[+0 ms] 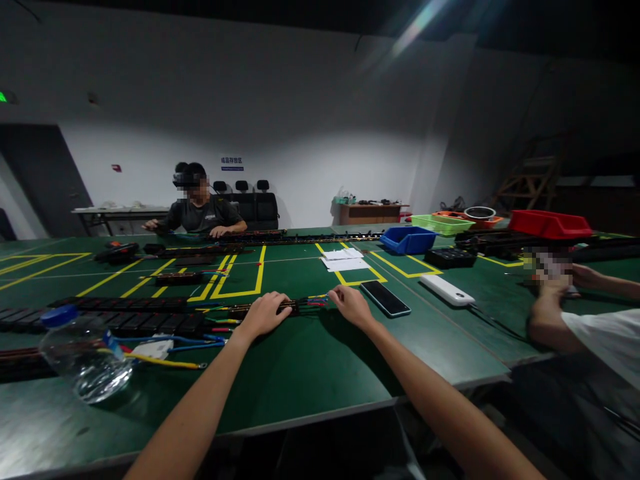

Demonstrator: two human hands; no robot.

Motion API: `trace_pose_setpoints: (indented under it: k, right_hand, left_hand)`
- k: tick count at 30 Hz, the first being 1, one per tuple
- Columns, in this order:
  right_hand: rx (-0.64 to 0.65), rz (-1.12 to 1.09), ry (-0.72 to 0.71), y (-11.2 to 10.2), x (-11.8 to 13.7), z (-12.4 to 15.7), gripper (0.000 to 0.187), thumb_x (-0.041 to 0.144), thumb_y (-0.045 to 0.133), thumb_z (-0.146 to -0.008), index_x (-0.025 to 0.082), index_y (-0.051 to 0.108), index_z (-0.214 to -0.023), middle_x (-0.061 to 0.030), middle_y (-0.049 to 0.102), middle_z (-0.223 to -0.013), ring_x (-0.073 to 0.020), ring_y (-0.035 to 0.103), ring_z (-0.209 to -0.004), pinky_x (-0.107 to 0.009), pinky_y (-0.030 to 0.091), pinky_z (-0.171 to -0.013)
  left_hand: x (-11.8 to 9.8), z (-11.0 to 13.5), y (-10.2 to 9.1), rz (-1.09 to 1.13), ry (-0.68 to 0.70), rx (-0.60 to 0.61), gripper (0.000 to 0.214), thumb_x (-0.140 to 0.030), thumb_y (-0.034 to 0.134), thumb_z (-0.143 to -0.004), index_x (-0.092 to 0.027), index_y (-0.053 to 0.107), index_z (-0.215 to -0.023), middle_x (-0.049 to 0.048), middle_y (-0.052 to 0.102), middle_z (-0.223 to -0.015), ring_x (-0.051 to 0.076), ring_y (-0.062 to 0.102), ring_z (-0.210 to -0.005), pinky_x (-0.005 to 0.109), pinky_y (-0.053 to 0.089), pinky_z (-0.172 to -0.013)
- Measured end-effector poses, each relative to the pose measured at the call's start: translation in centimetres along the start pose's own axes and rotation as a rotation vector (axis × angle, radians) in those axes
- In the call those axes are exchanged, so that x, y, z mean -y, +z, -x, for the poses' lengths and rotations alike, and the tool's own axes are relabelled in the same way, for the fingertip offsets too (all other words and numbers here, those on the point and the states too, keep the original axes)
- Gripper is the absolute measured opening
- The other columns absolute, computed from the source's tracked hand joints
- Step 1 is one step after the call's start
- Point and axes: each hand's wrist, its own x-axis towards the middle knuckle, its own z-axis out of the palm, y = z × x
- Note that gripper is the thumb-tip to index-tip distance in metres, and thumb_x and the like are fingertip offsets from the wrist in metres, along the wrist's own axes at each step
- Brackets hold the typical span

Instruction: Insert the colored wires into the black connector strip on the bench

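My left hand [265,313] lies curled over the end of a long dark strip with copper contacts [295,306] on the green table [310,373]. My right hand [353,305] is just to its right, fingers bent down by the coloured wire ends [318,301] sticking out of the strip. Whether it pinches a wire is hidden. More black strips [125,322] lie to the left, with loose blue and yellow wires [170,353] in front of them.
A water bottle [83,357] lies at the near left. A phone [385,297] and a white block [447,290] lie right of my hands. Blue [407,240], green and red [547,225] bins stand at the back right. One person sits across the table; another's arm [555,320] is at the right.
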Motion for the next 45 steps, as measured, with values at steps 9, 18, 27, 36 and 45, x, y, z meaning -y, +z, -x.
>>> trace_pose_setpoints:
  k: [9, 18, 27, 36, 45]
  right_hand:
    - [0.075, -0.02, -0.027, -0.4, 0.3, 0.1, 0.041, 0.047, 0.041, -0.104, 0.023, 0.074, -0.1, -0.0055, 0.073, -0.095, -0.0185, 0.064, -0.086, -0.024, 0.035, -0.069]
    - [0.051, 0.006, 0.063, -0.7, 0.5, 0.2, 0.045, 0.045, 0.038, -0.105, 0.02, 0.072, -0.089, -0.0059, 0.071, -0.085, -0.0169, 0.059, -0.075, -0.026, 0.028, -0.062]
    - [0.171, -0.037, 0.048, -0.4, 0.3, 0.0, 0.03, 0.036, 0.053, -0.097, 0.019, 0.074, -0.084, -0.0043, 0.072, -0.082, -0.0159, 0.061, -0.073, -0.025, 0.033, -0.062]
    - [0.037, -0.016, -0.118, 0.7, -0.7, -0.3, 0.019, 0.029, 0.054, -0.099, 0.019, 0.07, -0.096, -0.0065, 0.069, -0.097, -0.0171, 0.06, -0.087, -0.026, 0.039, -0.074]
    - [0.142, 0.015, 0.05, 0.3, -0.9, 0.0, 0.031, 0.047, 0.054, -0.1, 0.022, 0.069, -0.107, -0.0061, 0.072, -0.095, -0.0196, 0.064, -0.083, -0.026, 0.036, -0.065]
  left_hand:
    - [0.1, -0.1, 0.1, -0.028, 0.02, -0.015, 0.035, -0.046, 0.048, -0.101, -0.022, 0.067, -0.118, 0.0093, 0.069, -0.115, 0.025, 0.065, -0.106, 0.038, 0.05, -0.094]
    - [-0.2, -0.2, -0.1, -0.043, 0.024, -0.001, 0.036, -0.046, 0.048, -0.101, -0.021, 0.066, -0.119, 0.0093, 0.069, -0.117, 0.026, 0.065, -0.107, 0.038, 0.05, -0.094]
    - [-0.1, -0.3, 0.1, -0.034, 0.02, 0.0, 0.036, -0.047, 0.047, -0.101, -0.022, 0.067, -0.118, 0.0086, 0.069, -0.118, 0.026, 0.065, -0.108, 0.038, 0.05, -0.093]
    - [0.1, -0.3, 0.2, -0.041, 0.031, -0.002, 0.036, -0.047, 0.048, -0.101, -0.023, 0.067, -0.118, 0.0086, 0.069, -0.118, 0.026, 0.065, -0.108, 0.038, 0.05, -0.092]
    - [0.1, -0.3, 0.3, -0.051, 0.028, 0.003, 0.035, -0.046, 0.049, -0.101, -0.022, 0.066, -0.119, 0.0084, 0.069, -0.118, 0.026, 0.065, -0.108, 0.038, 0.05, -0.092]
